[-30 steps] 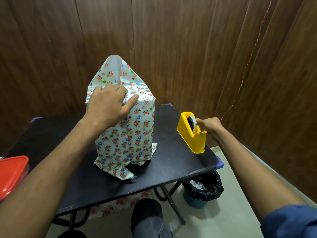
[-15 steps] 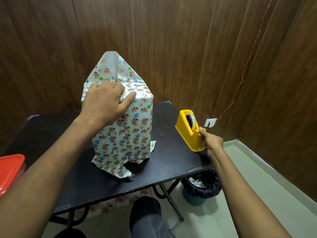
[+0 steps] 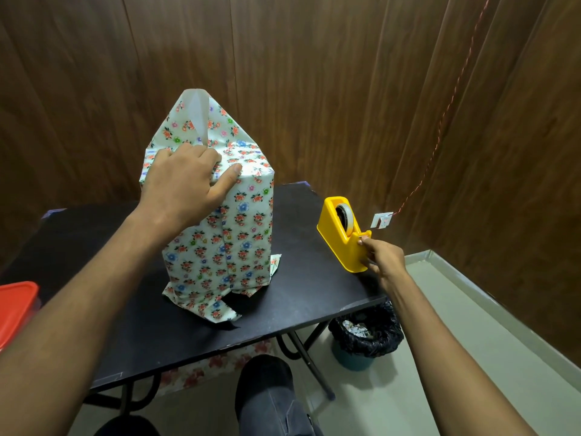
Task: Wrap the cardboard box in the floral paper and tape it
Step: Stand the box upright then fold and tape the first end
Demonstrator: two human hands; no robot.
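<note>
The cardboard box stands upright on the black table [image 3: 314, 297], fully covered in floral paper [image 3: 232, 243]. At its top a pointed flap [image 3: 198, 118] sticks up with its white underside showing. Loose paper ends splay out at the base. My left hand [image 3: 185, 187] presses down on the folded paper on the box top, thumb stretched along the front edge. My right hand [image 3: 382, 258] is at the cutter end of the yellow tape dispenser [image 3: 338, 234], right of the box, fingertips pinched there; the tape itself is too thin to make out.
A red-lidded container [image 3: 15, 309] sits at the table's left edge. Under the right corner stands a bin with a black liner [image 3: 366, 338]. Floral paper [image 3: 217, 363] lies on the floor beneath the table. Wood panel walls close in behind and to the right.
My right hand moved from the top of the tape roll down to the dispenser's cutter end. My left hand stayed pressed on the box top.
</note>
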